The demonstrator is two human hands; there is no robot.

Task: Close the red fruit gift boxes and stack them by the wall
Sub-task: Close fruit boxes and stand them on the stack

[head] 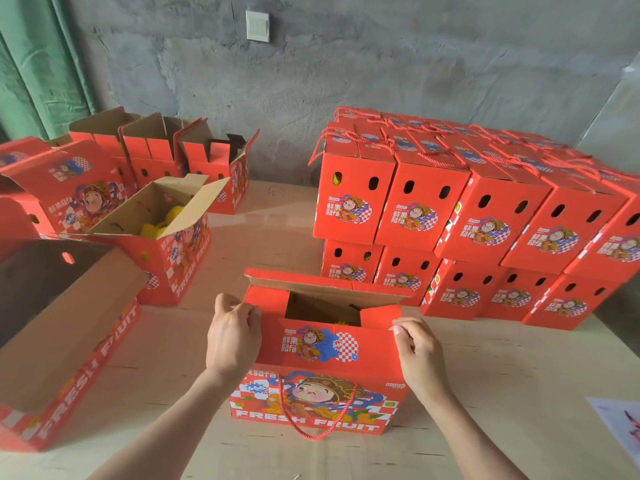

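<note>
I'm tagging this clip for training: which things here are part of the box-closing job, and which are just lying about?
Part of the job: half-closed box, gripped at its top corners by left hand and right hand; open boxes at left; stack of closed boxes by the wall.

Just lying about: light switch, green curtain, printed sheet at far right.

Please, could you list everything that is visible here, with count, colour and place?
half-closed box: one, red, table centre
closed boxes: many, red, two layers, right, by the wall
open boxes: several, red, left side
yellow fruit: in one open box, left
light switch: one, white, wall
curtain: one, green, far left
paper: one, white, right edge
table: one, light wood
left hand: grips the box's left flap
right hand: pinches its right flap
</note>
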